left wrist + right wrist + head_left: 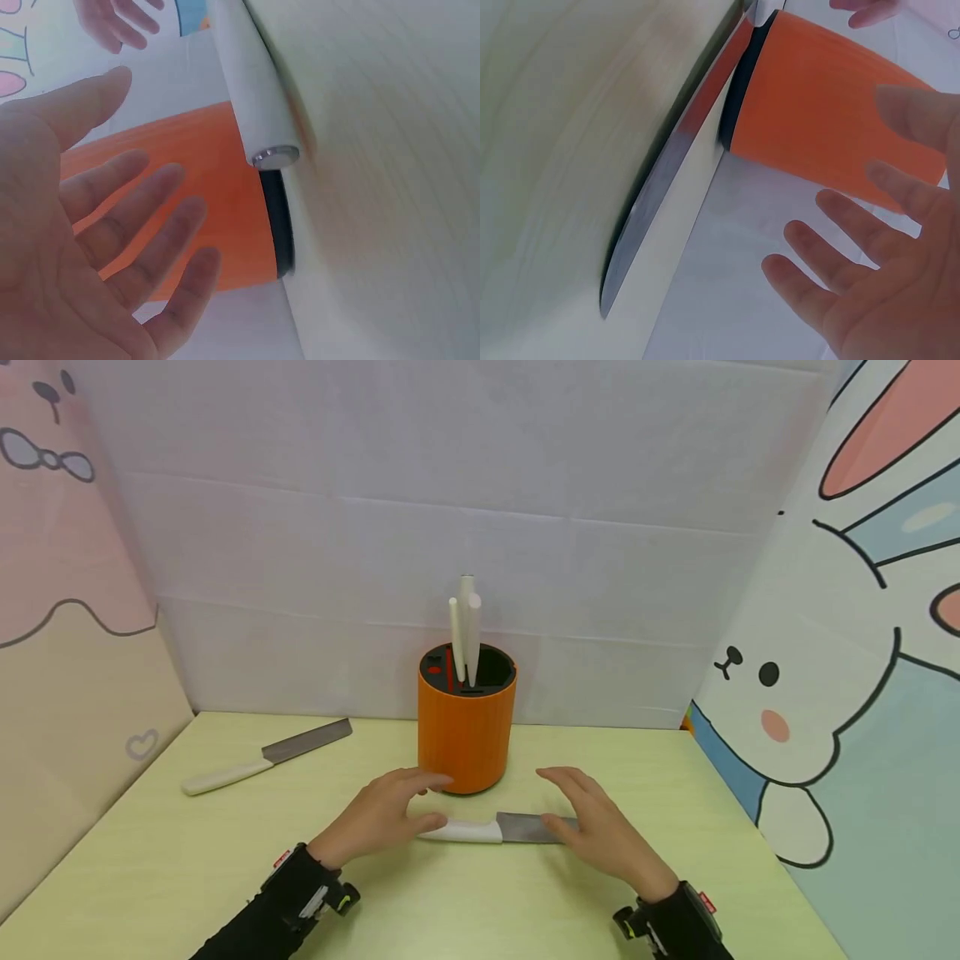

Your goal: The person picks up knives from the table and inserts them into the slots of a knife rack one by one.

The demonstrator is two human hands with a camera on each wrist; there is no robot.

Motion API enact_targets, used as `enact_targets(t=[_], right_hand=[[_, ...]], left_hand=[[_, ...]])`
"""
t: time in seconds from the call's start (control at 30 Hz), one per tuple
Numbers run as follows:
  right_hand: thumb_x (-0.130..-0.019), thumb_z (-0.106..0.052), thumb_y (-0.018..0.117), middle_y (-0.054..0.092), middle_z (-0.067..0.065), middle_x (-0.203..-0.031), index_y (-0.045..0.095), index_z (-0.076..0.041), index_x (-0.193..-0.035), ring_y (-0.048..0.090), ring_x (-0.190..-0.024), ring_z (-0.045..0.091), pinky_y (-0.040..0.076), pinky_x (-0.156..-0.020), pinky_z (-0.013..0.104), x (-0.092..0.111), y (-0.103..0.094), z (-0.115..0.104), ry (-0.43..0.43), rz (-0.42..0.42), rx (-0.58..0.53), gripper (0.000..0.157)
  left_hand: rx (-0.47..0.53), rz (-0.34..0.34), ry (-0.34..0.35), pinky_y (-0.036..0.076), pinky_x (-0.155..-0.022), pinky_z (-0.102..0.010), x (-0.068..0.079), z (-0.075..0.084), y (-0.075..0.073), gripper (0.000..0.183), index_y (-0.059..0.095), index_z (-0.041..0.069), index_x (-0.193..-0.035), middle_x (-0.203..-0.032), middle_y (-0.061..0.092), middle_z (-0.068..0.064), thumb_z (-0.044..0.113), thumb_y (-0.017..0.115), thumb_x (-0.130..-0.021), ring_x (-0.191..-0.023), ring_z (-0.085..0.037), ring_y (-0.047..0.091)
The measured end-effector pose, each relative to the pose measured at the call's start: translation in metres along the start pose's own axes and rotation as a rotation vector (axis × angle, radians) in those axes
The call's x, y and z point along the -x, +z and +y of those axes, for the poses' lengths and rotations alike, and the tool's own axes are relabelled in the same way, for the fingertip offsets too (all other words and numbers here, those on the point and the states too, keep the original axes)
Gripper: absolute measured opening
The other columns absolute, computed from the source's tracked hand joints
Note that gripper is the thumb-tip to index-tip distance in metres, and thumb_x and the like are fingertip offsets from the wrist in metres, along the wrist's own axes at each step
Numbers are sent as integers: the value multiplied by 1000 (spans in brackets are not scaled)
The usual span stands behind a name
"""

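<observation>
A kitchen knife (525,828) with a white handle lies crosswise on the table, its blade towards the right. My left hand (390,818) hovers by the handle end, fingers loosely bent and holding nothing. Above the blade's tip end, which it partly hides in the head view, is my right hand (596,831), also holding nothing. The left wrist view shows the round metal cap of the handle (262,112) apart from the fingers. In the right wrist view the blade (660,176) rests on the table, away from the spread fingers. Just behind the knife stands an orange knife block (467,743).
Three white handles (467,610) stick up from the block's black top. At the back left lies a second knife (303,743) with a squarish blade and white handle. A white sheet (300,552) hangs behind the table (420,918), with cartoon-printed panels (825,693) at both sides.
</observation>
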State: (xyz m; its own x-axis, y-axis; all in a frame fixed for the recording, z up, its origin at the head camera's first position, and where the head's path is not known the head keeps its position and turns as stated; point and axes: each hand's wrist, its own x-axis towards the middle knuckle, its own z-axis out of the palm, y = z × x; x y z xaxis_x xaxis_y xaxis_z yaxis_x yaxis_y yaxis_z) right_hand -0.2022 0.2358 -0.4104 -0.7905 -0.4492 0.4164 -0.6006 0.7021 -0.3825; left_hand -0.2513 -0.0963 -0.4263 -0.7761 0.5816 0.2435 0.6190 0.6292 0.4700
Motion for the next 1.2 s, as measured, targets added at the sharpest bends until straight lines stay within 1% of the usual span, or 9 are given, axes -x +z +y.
enact_targets(t=[0.17,0.23,0.37,0.5,0.6,0.77,0.9,1.0,1.2], right_hand=[[-90,-17,68,46,-5,-133,43,-26,-139,41,-122,11,45,-96,42,-9,7,-8,-10,-53,-22,56],[-89,-17,68,47,-6,-132,45,-26,-138,41,-121,9,44,-96,40,-14,10,-13,-17,-71,-26,55],[-88,-16,69,49,-4,-129,49,-20,-134,44,-119,10,44,-97,38,-25,17,-22,-45,-109,-38,50],[-88,-19,71,53,-2,-122,55,-15,-129,48,-113,12,46,-95,37,-35,27,-31,-59,-173,-40,44],[-87,-22,72,55,0,-119,58,-13,-125,51,-107,14,47,-93,36,-42,37,-38,-75,-217,1,41],[-83,-21,76,58,3,-111,62,-10,-119,54,-100,17,49,-88,34,-50,53,-46,-111,-249,79,40],[-80,-21,78,58,1,-108,64,-12,-116,54,-96,16,49,-87,30,-53,63,-51,-101,-272,139,39],[-80,-20,79,58,1,-107,65,-13,-115,53,-93,15,49,-85,28,-54,69,-54,-97,-284,171,38],[-82,-17,77,57,-1,-104,65,-15,-115,52,-89,15,48,-81,25,-52,78,-55,-130,-294,257,35]], left_hand=[[-2,15,2,46,-91,-42,7,-6,-2,55,52,34,-133,-132,50,9,54,66,-85,-112,-11,50],[-4,20,8,45,-92,-41,9,-9,-3,58,52,33,-134,-132,50,10,56,67,-83,-114,-11,48],[4,46,20,46,-91,-42,11,-12,-5,63,51,32,-135,-130,50,13,58,69,-81,-114,-11,48],[20,68,37,48,-88,-43,12,-12,-9,65,51,30,-136,-127,51,13,57,70,-80,-111,-11,50],[18,67,41,48,-87,-43,12,-12,-11,65,51,29,-136,-127,51,12,56,71,-80,-111,-12,50],[20,58,49,48,-87,-44,13,-13,-13,66,51,26,-137,-126,53,7,56,70,-81,-111,-15,51],[27,47,56,48,-87,-44,14,-13,-13,67,50,25,-137,-126,53,4,56,69,-81,-111,-16,50],[27,38,53,48,-87,-44,14,-13,-13,67,49,26,-137,-126,53,4,57,69,-81,-111,-14,49],[22,28,52,47,-88,-44,15,-12,-13,68,49,25,-138,-128,51,7,56,70,-80,-112,-14,49]])
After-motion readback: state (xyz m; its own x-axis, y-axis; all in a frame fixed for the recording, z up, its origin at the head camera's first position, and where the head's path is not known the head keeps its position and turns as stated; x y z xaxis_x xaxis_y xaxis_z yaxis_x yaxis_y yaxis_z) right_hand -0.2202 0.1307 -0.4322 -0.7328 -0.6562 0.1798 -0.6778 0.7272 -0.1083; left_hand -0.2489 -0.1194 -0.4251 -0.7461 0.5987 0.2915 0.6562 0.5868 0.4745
